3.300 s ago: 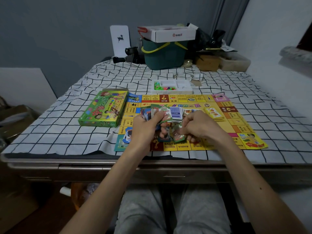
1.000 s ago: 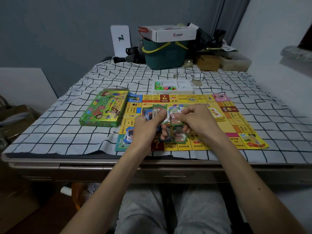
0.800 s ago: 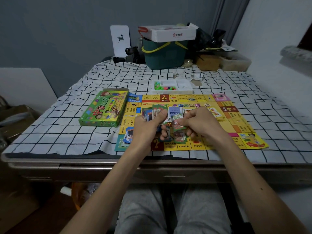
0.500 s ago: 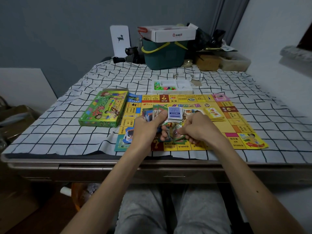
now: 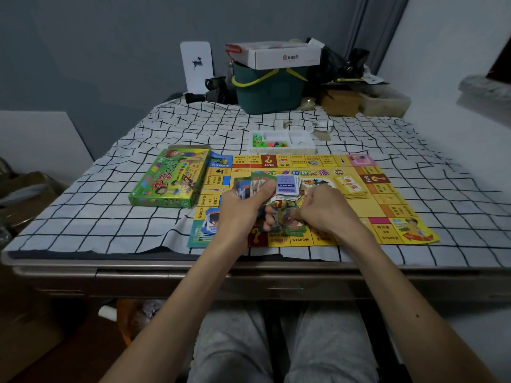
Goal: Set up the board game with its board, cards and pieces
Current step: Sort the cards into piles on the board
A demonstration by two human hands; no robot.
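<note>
Your counter [image 5: 154,275] wears a checked cloth [image 5: 83,217]; grey wall [image 5: 96,51] and curtain [image 5: 365,26] behind it, white wall [image 5: 448,51] right of it.

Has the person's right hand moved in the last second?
Yes. The right hand drew back toward the person, off the blue-backed card stack to the small green cards lying nearer.

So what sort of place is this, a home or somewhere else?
Most likely a room in a home: a table under a checked cloth, a green bucket topped with a cardboard box at its far end, a curtain in the corner.
</note>
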